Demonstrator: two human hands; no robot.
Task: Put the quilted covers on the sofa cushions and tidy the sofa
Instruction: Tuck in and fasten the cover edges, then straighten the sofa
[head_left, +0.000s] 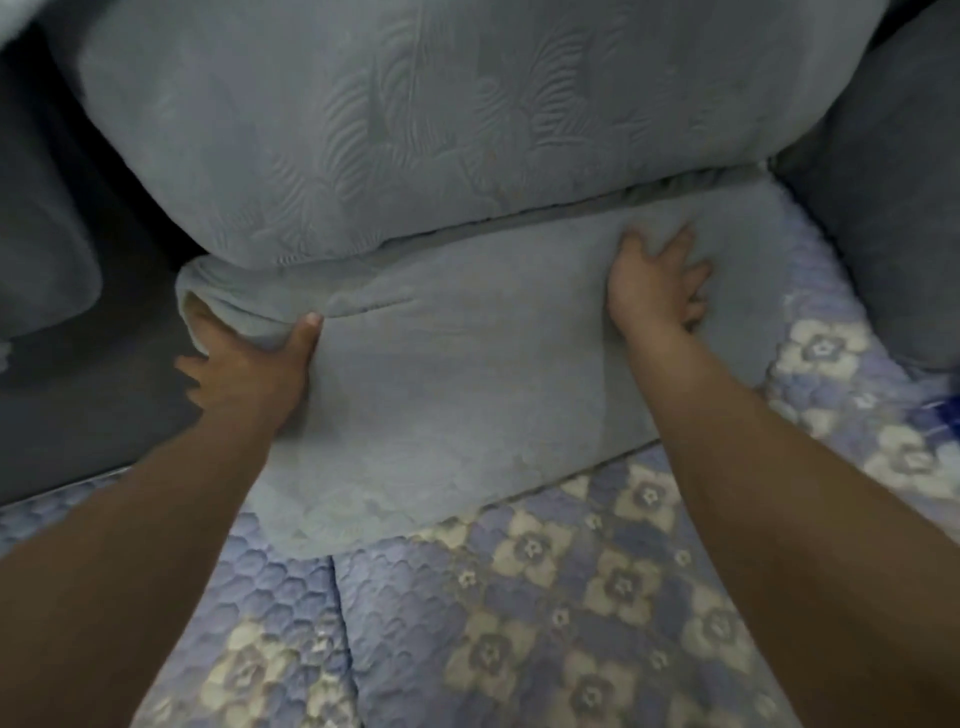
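A pale grey-blue quilted cover with a faint embossed pattern lies spread over the seat in front of me. Above it a large back cushion in the same leaf-embossed fabric leans against the sofa. My left hand grips the cover's bunched left corner, thumb on top and fingers wrapped under the edge. My right hand presses flat on the cover near the seam below the back cushion, fingers spread. A blue floral quilted cover lies over the seat nearest me.
The dark grey sofa armrest rises on the right. At the left, bare dark grey sofa upholstery shows beside the cover. A seam runs down the floral quilt.
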